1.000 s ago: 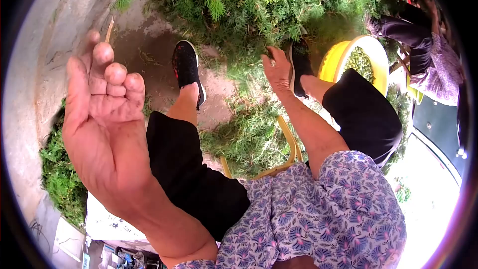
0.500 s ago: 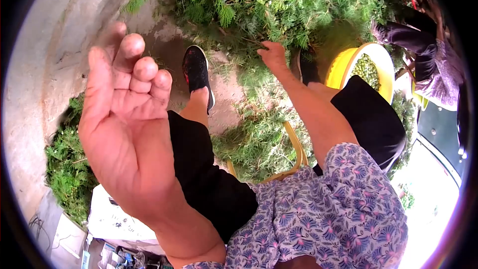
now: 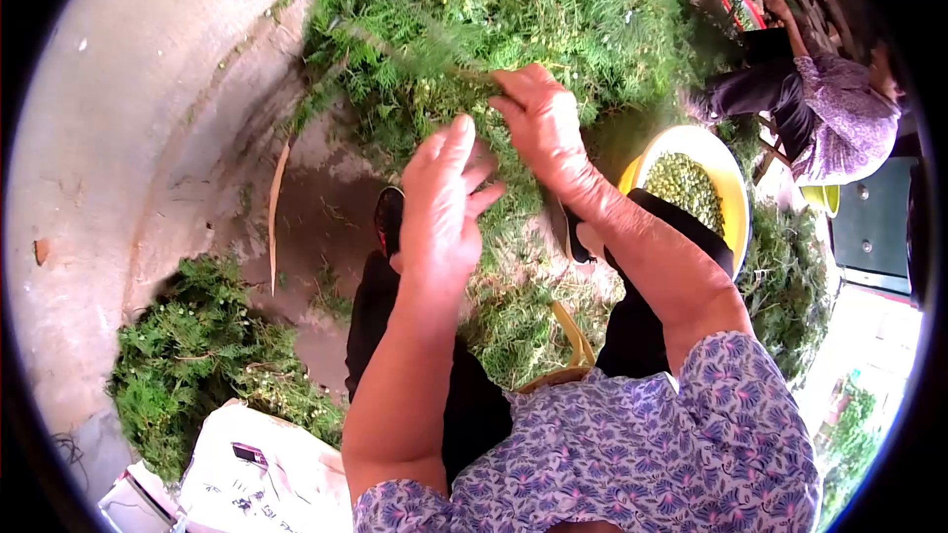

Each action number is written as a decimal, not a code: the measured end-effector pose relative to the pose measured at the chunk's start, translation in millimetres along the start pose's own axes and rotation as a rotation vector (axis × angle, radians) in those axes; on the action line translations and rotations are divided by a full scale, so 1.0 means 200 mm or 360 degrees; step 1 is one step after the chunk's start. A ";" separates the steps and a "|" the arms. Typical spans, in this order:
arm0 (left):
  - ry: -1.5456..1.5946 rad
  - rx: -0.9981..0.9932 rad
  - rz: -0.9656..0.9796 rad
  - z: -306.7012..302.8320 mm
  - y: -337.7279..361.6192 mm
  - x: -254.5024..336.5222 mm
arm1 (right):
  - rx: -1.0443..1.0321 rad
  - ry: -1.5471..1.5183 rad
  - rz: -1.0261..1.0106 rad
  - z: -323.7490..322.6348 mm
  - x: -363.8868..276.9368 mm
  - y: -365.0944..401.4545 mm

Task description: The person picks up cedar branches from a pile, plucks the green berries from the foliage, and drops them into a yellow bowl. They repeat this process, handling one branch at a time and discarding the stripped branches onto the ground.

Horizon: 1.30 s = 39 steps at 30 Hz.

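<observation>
My right hand [image 3: 541, 128] pinches the stem end of a feathery evergreen sprig [image 3: 395, 47], which stretches leftward and is blurred by motion. Just below and left of it, my left hand [image 3: 442, 202] is raised with its fingers apart and nothing in it. Behind both hands lies a large heap of cut evergreen branches [image 3: 602, 25]. To the right of my right forearm stands a yellow tub [image 3: 738, 207], partly filled with small green cones or berries [image 3: 681, 183]. More green clippings [image 3: 513, 336] cover the ground between my legs.
Another pile of greenery [image 3: 197, 365] lies at the left, beside a white sack [image 3: 252, 479] with a small dark device [image 3: 249, 453] on it. A co-worker in a patterned top [image 3: 849, 118] sits at the upper right. A pale strip [image 3: 277, 217] lies on the floor.
My left hand has moved from close to the camera towards my right hand. My right hand has risen, swinging the sprig up and left. The view has shifted, showing more of the tub.
</observation>
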<state>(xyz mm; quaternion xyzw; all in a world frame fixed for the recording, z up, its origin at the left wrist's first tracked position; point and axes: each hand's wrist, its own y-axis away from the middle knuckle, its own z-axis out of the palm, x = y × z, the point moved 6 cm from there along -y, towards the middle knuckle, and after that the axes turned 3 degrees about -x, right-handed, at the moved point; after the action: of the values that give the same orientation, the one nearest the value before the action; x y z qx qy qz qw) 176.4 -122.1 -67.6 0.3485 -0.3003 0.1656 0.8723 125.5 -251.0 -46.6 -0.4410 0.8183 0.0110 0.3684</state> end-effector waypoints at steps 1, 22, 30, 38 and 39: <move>0.0113 -0.0102 -0.0044 0.03 -0.03 -0.02 | -0.0112 0.0235 -0.0090 -0.03 -0.13 -0.01; 0.0292 -0.0120 0.0591 0.18 -0.12 0.18 | 0.0244 -0.0973 0.0017 -0.42 -0.07 0.01; 0.0058 -0.0036 0.0770 0.25 -0.10 0.16 | 0.0036 -0.0596 -0.0013 -0.35 -0.11 0.00; 0.0003 -0.0054 0.0780 0.24 -0.09 0.15 | 0.0020 -0.1076 0.0285 -0.29 -0.02 0.03; -0.0020 -0.0066 0.0768 0.25 -0.09 0.15 | -0.0021 -0.1166 0.0398 -0.27 0.00 0.03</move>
<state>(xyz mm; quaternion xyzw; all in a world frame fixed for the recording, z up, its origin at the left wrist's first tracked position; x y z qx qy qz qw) 187.7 -167.1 -28.7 0.2498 -0.3837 0.3608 0.8126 88.4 -265.4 -9.3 -0.3070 0.6799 0.2180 0.6292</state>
